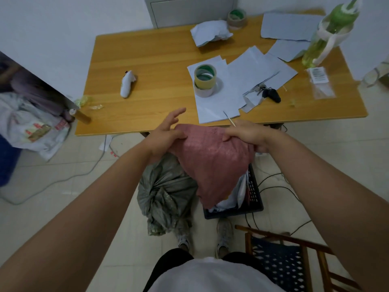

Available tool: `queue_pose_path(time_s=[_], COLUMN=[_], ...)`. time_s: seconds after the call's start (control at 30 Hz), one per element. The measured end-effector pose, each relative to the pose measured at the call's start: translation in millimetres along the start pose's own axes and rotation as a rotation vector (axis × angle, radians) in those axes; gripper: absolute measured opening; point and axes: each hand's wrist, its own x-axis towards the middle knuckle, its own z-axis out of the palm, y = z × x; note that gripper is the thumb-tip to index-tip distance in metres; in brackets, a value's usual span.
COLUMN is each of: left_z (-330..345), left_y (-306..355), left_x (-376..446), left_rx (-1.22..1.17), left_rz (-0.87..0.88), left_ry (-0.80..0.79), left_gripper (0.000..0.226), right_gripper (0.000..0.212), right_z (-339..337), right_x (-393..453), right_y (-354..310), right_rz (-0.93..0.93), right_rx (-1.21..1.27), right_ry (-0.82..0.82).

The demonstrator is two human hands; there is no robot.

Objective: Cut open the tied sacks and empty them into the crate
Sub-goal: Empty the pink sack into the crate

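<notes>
both hands hold a pink sack upended over the black crate on the floor; the right hand grips it with a thin blade, the left hand pinches it, fingers spread. a grey tied sack sits just left.

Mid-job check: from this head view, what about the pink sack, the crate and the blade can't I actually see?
Head view only:
- Crate contents: mostly hidden under the pink sack.
- Sack's open end: out of sight, facing down into the crate.
- Blade: only a thin tip shows above the right hand; the rest is hidden by its grip.
- Grey sack: its tie is too small to tell.
</notes>
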Motion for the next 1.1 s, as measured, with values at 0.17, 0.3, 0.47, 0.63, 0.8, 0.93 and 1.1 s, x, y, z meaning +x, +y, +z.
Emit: queue_pose_path(time_s=[0.17,0.3,0.47,0.63,0.8,0.93,1.1], left_z=[21,45,49,43,30,20,47], left_y=[-6,-15,-12,-1,-1,-6,-33], left_x=[-11,2,13,13,18,13,16], left_rx=[0.507,0.864,1.062,0.749,0.435,1.029,1.380], left_rz=[0.278,0.465,0.318,0.133,0.016,0.504,0.763], left_ry=[-0.091,0.093,0.162,0.021,-0.045,0.086,-0.041], left_gripper=[0.084,0.054,0.031,0.025,0.017,0.081,0.106], right_gripper=[0.020,0.018,0.036,0.091,0.053,0.030,0.043], right_z=[-25,-30,-32,-20,-16,-26,-39], right_x=[-2,-1,-13,-41,-21,-11,-16], right_y=[17,28,10,2,24,35,39], right_rz=[0.255,0.290,-0.144,-0.226,-0.149,-0.032,0.088], right_rx=[0.270,0.311,-0.206,-0.628,-0.437,0.106,0.377], right_ry=[-0.131,-0.111,0.447,0.019,0.068,-0.013,-0.151])
